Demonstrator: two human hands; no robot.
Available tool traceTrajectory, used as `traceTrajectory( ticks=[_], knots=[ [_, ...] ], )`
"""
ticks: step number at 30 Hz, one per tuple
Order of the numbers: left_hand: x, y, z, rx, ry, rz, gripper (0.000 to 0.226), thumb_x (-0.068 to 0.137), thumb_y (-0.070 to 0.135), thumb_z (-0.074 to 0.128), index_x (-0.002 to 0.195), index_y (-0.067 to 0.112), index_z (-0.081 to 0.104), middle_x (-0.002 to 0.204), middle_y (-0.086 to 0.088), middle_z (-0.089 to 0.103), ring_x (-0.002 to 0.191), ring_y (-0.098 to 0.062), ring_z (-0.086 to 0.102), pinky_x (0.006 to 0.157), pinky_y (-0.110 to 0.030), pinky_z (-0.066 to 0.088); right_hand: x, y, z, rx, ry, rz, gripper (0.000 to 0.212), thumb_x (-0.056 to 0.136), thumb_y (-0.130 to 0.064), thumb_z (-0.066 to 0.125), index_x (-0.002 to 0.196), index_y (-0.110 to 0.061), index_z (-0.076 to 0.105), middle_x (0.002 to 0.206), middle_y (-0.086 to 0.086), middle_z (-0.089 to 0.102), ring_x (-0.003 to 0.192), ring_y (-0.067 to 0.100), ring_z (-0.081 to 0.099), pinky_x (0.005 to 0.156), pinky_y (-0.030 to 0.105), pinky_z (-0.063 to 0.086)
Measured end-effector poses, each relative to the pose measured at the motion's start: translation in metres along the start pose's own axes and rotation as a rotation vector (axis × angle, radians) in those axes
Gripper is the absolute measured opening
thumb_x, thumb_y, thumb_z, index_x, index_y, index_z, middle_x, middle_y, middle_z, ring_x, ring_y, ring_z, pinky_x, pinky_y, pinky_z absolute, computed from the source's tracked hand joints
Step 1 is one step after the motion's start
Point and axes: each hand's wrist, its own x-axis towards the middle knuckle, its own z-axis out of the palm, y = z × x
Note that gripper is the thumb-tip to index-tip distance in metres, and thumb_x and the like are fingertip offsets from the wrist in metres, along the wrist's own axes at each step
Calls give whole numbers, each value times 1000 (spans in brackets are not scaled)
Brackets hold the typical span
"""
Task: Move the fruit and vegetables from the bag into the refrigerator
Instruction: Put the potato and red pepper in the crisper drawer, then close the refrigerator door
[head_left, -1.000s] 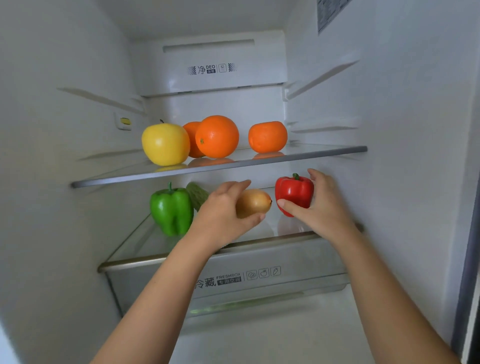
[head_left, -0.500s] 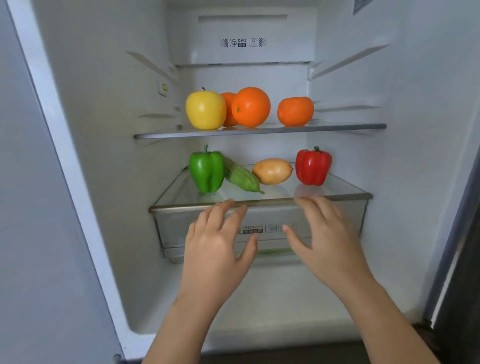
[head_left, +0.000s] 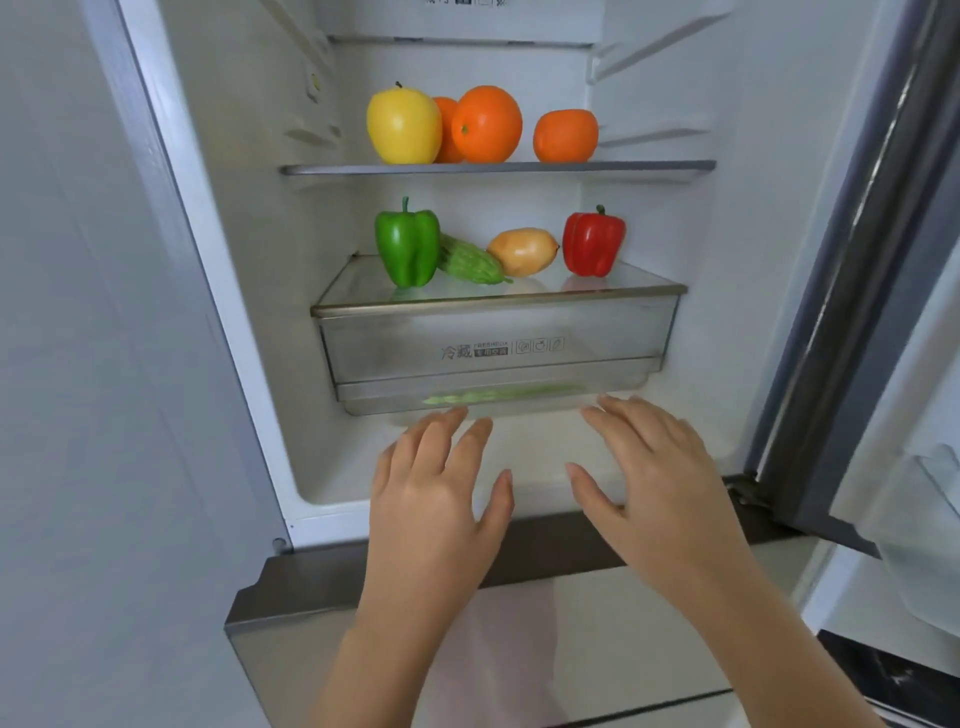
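Observation:
Inside the open refrigerator, a yellow apple (head_left: 402, 126) and three oranges (head_left: 487, 124) sit on the upper glass shelf (head_left: 654, 166). On the lower shelf (head_left: 498, 306) stand a green pepper (head_left: 408, 241), a green bitter gourd (head_left: 470, 261), a tan potato (head_left: 522, 252) and a red pepper (head_left: 593, 240). My left hand (head_left: 434, 496) and my right hand (head_left: 652, 467) hover palm-down in front of the refrigerator's bottom edge, below the drawer, fingers spread and holding nothing. The bag is out of view.
A clear crisper drawer (head_left: 498, 353) with printed labels sits under the lower shelf. The open refrigerator door (head_left: 883, 291) stands at the right with a door bin (head_left: 930, 519). A grey lower compartment front (head_left: 519, 649) lies beneath my arms.
My hands let go of the potato and the red pepper on the lower shelf and drew back out of the refrigerator, empty. The view pulled back and down.

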Motion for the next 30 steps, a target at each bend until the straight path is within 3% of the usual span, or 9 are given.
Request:
traceTrajectory(
  ticks=[9,19,30],
  knots=[
    [-55,73,-42,35,-28,-23,42,81,35,45,110,11,64,114,-10,64,106,-30,59,87,-42,46,-68,14,-63,50,54,-4,50,81,-40,41,113,-8,62,117,11,64,110,32,58,90,55,46],
    [-131,183,-98,54,-100,-62,43,80,35,45,109,10,65,111,-9,66,102,-29,62,86,-41,47,-165,39,-151,83,4,-44,49,81,-40,41,114,-9,62,117,9,63,110,30,57,93,48,45],
    [-175,233,-152,-26,-106,8,42,80,36,45,108,12,65,107,-6,67,98,-26,62,83,-39,49,-233,25,-223,63,17,46,49,81,-40,40,113,-9,61,115,9,64,107,31,58,88,55,48]
  ],
)
